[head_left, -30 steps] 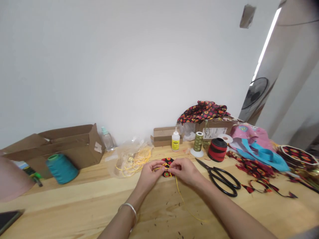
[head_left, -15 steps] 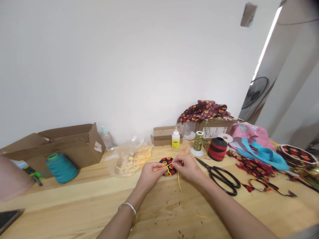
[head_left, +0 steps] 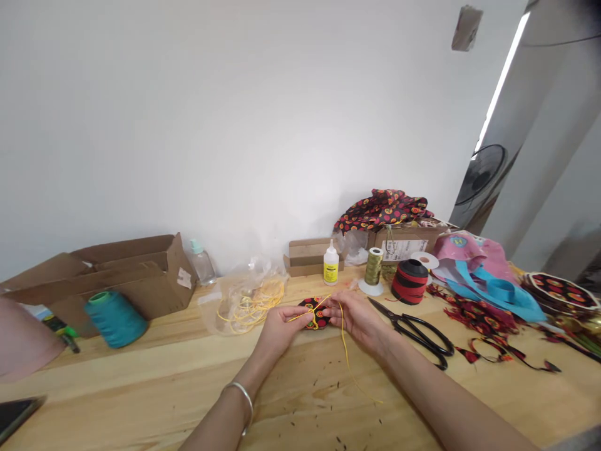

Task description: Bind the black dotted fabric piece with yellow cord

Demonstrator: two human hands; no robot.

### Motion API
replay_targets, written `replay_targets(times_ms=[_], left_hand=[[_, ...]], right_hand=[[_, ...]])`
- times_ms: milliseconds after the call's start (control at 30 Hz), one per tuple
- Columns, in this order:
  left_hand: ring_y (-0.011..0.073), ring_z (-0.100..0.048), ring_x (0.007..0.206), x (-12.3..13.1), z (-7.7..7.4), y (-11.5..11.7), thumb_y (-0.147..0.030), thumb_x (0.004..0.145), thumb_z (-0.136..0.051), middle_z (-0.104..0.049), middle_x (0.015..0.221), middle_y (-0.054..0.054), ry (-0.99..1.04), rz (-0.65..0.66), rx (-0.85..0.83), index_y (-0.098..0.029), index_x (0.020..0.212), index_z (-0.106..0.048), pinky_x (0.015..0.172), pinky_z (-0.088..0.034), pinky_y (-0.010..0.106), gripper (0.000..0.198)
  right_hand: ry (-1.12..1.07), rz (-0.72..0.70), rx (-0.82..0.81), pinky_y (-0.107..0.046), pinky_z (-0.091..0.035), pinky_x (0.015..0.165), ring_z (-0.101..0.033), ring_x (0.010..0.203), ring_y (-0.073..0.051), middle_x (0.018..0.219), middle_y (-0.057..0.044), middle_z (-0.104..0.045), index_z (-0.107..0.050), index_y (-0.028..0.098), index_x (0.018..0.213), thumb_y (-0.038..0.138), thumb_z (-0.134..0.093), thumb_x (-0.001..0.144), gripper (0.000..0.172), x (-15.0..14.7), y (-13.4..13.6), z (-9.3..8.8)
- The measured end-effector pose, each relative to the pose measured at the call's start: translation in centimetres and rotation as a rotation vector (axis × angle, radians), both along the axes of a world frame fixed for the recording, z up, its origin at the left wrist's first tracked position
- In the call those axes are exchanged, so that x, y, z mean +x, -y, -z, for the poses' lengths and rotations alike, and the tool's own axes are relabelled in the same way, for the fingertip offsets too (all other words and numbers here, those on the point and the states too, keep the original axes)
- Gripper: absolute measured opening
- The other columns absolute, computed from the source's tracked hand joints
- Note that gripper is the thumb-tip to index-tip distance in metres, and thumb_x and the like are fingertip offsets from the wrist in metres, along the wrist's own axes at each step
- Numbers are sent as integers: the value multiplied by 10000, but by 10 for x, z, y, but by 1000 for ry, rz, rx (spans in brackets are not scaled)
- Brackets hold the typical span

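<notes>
A small round piece of black cloth (head_left: 320,321) with a red and yellow print lies between my hands at the middle of the table. Yellow cord (head_left: 346,357) crosses over it, and its loose end trails down onto the wood. My left hand (head_left: 283,327) pinches the cord at the cloth's left side, thumb against fingers. On the other side my right hand (head_left: 353,318) has its fingers bent round the cord, which runs over them and hangs down. The fingertips of that hand touch the cloth's right edge.
Black scissors (head_left: 420,335) lie right of my right hand. Behind stand a glue bottle (head_left: 331,266), a green thread spool (head_left: 374,268) and a red-black roll (head_left: 410,283). A plastic bag of yellow cord (head_left: 256,304), a teal cone (head_left: 115,319) and a cardboard box (head_left: 159,275) are left.
My right hand has turned and its fingers have opened out somewhat, with the cord now looped over them. The cord's tail has shifted right. My left hand keeps its pinch.
</notes>
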State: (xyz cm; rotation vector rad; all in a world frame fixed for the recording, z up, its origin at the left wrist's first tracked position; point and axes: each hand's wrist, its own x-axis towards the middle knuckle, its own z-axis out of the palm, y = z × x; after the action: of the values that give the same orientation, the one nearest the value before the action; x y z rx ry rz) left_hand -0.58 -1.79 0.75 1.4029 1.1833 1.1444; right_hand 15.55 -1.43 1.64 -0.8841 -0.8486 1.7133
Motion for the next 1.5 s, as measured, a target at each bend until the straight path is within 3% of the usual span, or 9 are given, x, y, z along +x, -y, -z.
replay_targets(times_ms=[133,300,733,833,967,1067,1167,1333,1500], left_hand=[[182,-587,702,-1,-4,2,-302,562,-633,-680,770,59,61,63,4,-148,732,-674,699,-430,277,233],[167,-584,679,-1,-5,3,-316,571,-628,-678,735,64,145,110,-41,-137,745,-670,693,-428,276,253],[126,-558,590,1,3,1,-260,572,-634,-656,627,22,120,-9,20,-134,647,-658,607,-416,219,148],[131,-561,598,2,2,0,-255,581,-626,-664,654,37,111,12,21,-127,667,-659,600,-418,220,157],[141,-564,604,0,-1,1,-271,597,-606,-667,658,45,39,36,33,-123,668,-664,595,-420,223,174],[145,-564,593,0,-2,3,-292,597,-600,-667,646,43,-20,25,34,-124,660,-666,578,-420,224,192],[145,-565,581,1,-3,4,-298,581,-611,-666,625,43,-49,-2,27,-118,639,-664,573,-421,224,197],[151,-584,650,2,0,3,-278,593,-609,-674,749,55,43,70,17,-134,794,-650,601,-436,228,250],[146,-584,624,3,0,1,-271,578,-626,-677,703,52,8,52,41,-129,712,-667,580,-435,212,200]], right_hand=[[-188,-111,-72,-147,-459,512,-595,607,-85,657,-40,-609,-538,105,706,160,-464,722,93,2,-3,2],[-247,-83,-69,-156,-470,536,-598,616,-88,672,-39,-617,-534,107,732,165,-454,747,100,2,-5,3],[-224,-123,154,-181,-439,544,-552,561,-73,668,9,-550,-458,162,744,235,-496,736,82,-1,1,0],[-39,-90,271,-174,-403,481,-486,475,-54,591,45,-482,-455,164,712,275,-506,719,122,-5,4,-1],[527,-19,559,-184,-352,465,-436,467,-67,539,59,-443,-540,163,747,265,-576,646,148,-9,4,5],[852,41,798,-196,-330,500,-426,526,-86,563,27,-490,-614,170,726,241,-543,681,109,-7,0,11],[952,88,888,-192,-317,491,-412,522,-87,557,13,-495,-634,171,687,235,-510,716,142,-4,-2,12],[996,142,897,-184,-309,472,-395,499,-82,531,17,-476,-625,165,638,224,-509,716,152,-4,0,6],[989,190,896,-183,-305,461,-398,487,-80,532,14,-493,-623,156,635,217,-516,704,141,-4,0,5]])
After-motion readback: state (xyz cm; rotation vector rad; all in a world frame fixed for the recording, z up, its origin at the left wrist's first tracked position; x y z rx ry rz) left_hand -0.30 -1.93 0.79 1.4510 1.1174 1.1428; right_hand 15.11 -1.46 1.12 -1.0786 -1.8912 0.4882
